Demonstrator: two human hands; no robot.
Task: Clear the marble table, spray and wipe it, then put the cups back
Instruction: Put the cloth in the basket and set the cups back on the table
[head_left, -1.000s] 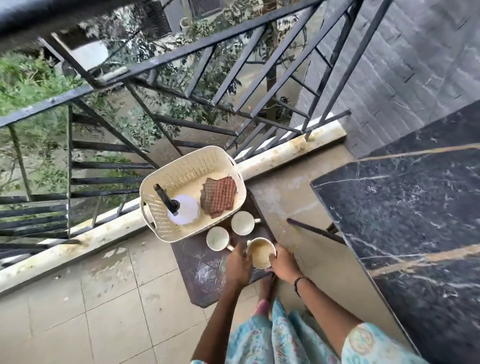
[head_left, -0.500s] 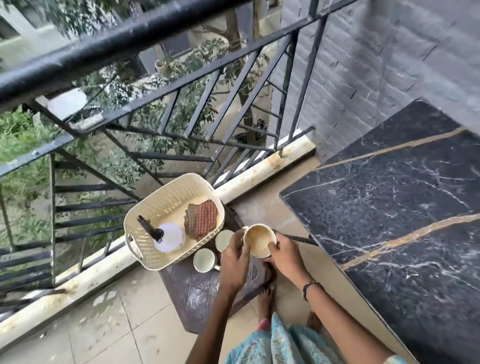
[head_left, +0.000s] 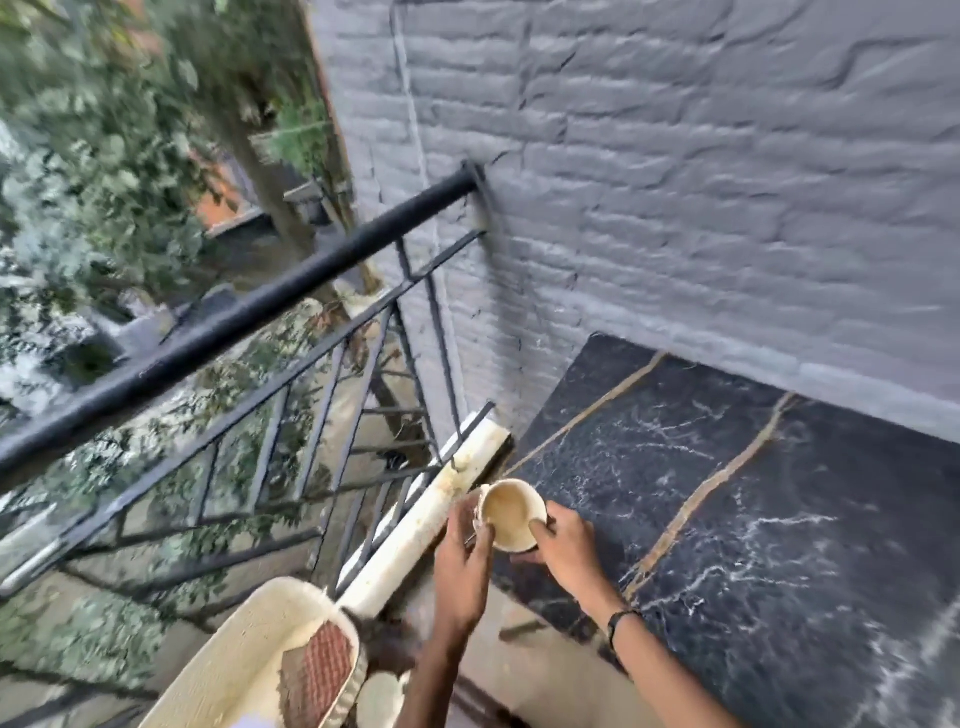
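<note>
Both hands hold one cream cup (head_left: 511, 514) in the air, just over the near-left corner of the dark marble worktop (head_left: 769, 499). The left hand (head_left: 462, 566) pinches its rim and handle side; the right hand (head_left: 563, 543) cups the wall, thumb at the rim. The cup looks ceramic: light, stiff, smooth and breakable, so a grip round the body with a finger under the base seems safest. Ahead of the right hand the slab lies bare to the wall. Left of the hands the railing (head_left: 332, 395) and ledge crowd close; below them sit a basket (head_left: 244, 670) and another cup (head_left: 382, 699).
</note>
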